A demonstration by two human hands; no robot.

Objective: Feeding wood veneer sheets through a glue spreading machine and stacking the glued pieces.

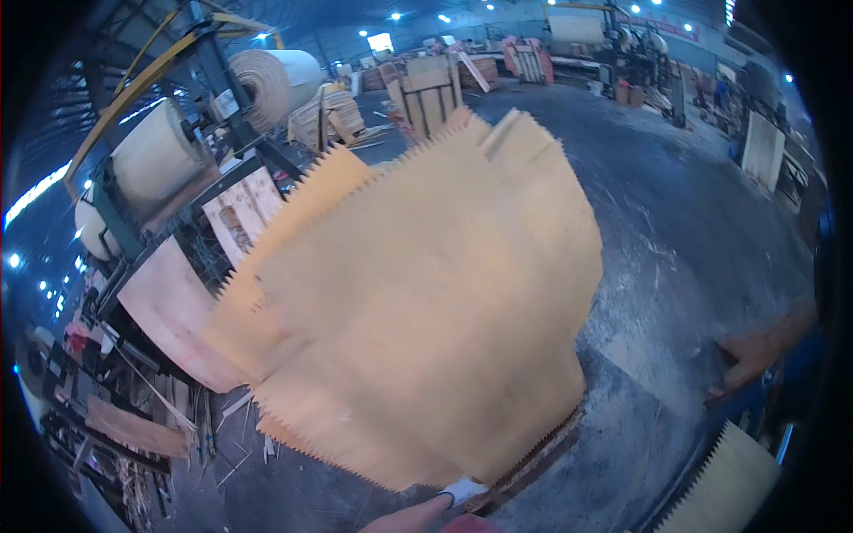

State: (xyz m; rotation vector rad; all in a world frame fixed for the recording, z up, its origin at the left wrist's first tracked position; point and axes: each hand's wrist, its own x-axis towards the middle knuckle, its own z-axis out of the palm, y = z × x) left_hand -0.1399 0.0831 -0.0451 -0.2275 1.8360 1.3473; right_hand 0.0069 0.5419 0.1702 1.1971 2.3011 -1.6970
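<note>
A large tan paper sheet (426,293) with saw-toothed edges fills the middle of the head view. It looks slightly bowed and blurred. More orange-toned sheets (324,191) of the same kind show past its left side. At the sheet's near edge, my left hand (464,490) in a white glove is closed on the paper; its fingertips are partly hidden. My right hand does not show. Beneath the sheet's near right edge runs a dark strip (533,462), mostly covered.
Paper rolls (155,151) hang on a machine frame at left, beside pale wooden boards (169,311) and scraps. A co-worker's arm (769,346) reaches in from the right, above another saw-toothed sheet (724,484). Stacked sheets (324,115) stand farther back on the dark floor (657,204).
</note>
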